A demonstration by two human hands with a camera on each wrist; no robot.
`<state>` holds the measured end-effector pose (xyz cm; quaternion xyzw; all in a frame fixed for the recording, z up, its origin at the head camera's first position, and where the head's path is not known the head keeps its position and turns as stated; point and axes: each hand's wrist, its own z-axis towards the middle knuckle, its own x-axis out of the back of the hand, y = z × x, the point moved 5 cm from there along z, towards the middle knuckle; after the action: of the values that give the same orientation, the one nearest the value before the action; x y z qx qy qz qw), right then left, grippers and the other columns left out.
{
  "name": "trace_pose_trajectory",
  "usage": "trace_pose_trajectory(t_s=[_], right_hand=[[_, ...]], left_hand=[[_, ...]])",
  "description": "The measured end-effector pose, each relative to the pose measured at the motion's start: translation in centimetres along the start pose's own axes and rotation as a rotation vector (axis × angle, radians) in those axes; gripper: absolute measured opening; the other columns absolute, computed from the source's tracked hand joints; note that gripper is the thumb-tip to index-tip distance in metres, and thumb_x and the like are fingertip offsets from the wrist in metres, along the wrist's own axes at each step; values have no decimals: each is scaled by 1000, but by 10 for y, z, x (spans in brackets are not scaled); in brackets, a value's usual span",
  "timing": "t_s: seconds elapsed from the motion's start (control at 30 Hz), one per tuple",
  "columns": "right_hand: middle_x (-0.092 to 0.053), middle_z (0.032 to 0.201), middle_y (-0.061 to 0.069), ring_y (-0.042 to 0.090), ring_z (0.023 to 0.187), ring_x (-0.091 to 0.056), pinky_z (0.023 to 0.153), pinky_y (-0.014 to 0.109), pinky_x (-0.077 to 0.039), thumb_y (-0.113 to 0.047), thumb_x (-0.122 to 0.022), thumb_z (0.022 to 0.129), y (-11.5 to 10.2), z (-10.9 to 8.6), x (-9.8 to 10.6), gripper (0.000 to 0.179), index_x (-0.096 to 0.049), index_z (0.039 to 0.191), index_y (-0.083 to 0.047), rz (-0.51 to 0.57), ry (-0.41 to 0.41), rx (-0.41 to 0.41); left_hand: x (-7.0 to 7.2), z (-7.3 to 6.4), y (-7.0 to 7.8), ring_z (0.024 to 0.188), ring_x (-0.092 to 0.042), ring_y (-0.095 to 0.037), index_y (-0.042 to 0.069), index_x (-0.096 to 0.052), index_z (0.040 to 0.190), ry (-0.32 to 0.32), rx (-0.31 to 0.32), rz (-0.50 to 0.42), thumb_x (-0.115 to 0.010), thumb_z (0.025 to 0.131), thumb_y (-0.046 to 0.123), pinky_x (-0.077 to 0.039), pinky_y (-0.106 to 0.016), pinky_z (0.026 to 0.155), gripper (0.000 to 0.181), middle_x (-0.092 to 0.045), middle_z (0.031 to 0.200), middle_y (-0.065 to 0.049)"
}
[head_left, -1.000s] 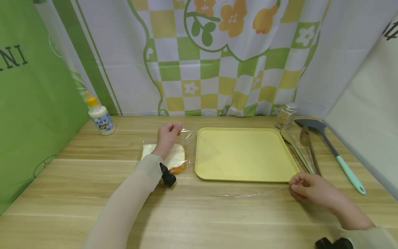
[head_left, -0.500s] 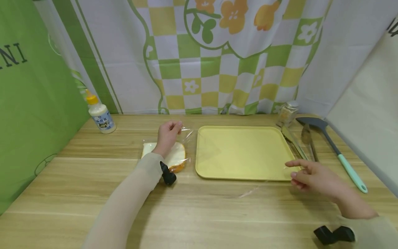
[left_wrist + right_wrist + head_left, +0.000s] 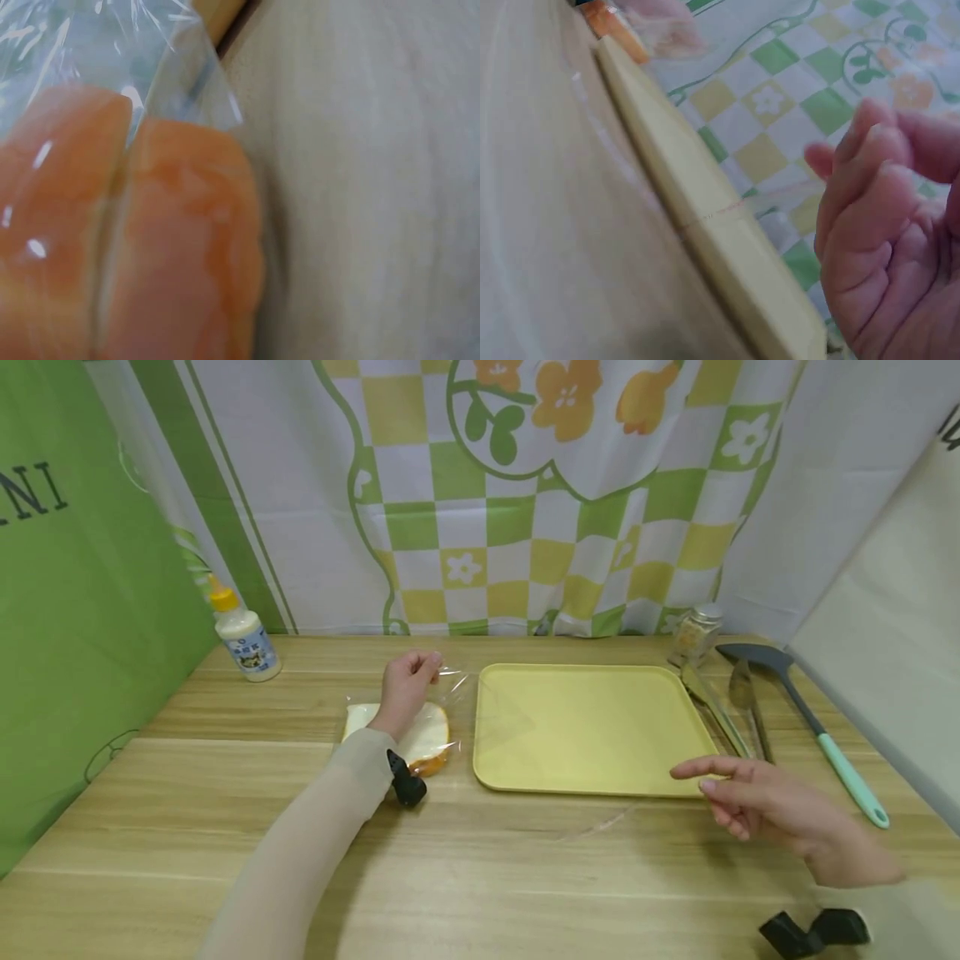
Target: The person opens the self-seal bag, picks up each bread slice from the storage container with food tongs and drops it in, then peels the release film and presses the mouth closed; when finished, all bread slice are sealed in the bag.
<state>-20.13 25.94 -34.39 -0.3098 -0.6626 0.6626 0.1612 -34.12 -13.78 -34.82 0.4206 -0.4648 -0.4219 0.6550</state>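
My left hand (image 3: 407,689) pinches the upper part of a clear plastic bag (image 3: 452,683). Slices of bread (image 3: 426,735) lie inside the bag, and their orange-brown crusts (image 3: 187,240) fill much of the left wrist view. My right hand (image 3: 765,802) hovers at the front right corner of the yellow tray (image 3: 592,727), index finger stretched out and the other fingers bent. A thin clear plastic strip (image 3: 603,821) trails toward that hand. In the right wrist view the strip (image 3: 720,212) crosses the tray's edge and reaches the fingers; its contact there is hard to see.
A white squeeze bottle (image 3: 249,643) with a yellow cap stands at the back left. Behind the tray's right side is a small glass jar (image 3: 695,635). Tongs (image 3: 716,710) and a dark spatula with a mint handle (image 3: 851,781) lie along the right. A patterned curtain hangs behind.
My right hand has loosened from its pinch, its index finger straightening, and lifted slightly. The clear strip has shifted and now slants. My left hand and the bag have stayed in place.
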Motion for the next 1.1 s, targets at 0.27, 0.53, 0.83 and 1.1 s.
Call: trace_pose_trajectory(t_s=[0.27, 0.53, 0.83, 1.1], right_hand=[[-56, 63, -11, -3, 47, -43, 36, 29, -17, -6, -36, 99, 28, -4, 7, 32, -56, 125, -11, -131, 12, -165], [-53, 61, -11, 20, 42, -18, 38, 39, -8, -3, -37, 98, 32, -16, 20, 35, -55, 125, -17, -125, 65, -138], [-55, 63, -13, 5, 45, -29, 42, 35, -10, -3, -36, 99, 25, -25, 33, 40, -54, 124, -29, -74, 167, -95], [-56, 64, -13, 1, 44, -36, 39, 35, -10, 0, -37, 98, 14, -20, 33, 53, -42, 133, -39, -151, 193, -26]], left_hand=[[-2, 0, 0, 69, -52, -13, 0, -63, 84, -4, 8, -6, -58, 93, 26, -42, -23, 64, 28, -57, 70, 0], [-2, -1, -1, 70, -52, -13, 1, -63, 84, -13, 16, 1, -57, 93, 27, -42, -23, 65, 27, -57, 71, 1], [-1, -1, -1, 70, -52, -14, 1, -62, 83, -12, 8, 9, -57, 93, 27, -42, -24, 65, 28, -56, 70, 1], [-1, -1, 1, 69, -51, -13, -1, -63, 85, -4, 7, 13, -58, 93, 26, -41, -23, 63, 28, -56, 69, 2]])
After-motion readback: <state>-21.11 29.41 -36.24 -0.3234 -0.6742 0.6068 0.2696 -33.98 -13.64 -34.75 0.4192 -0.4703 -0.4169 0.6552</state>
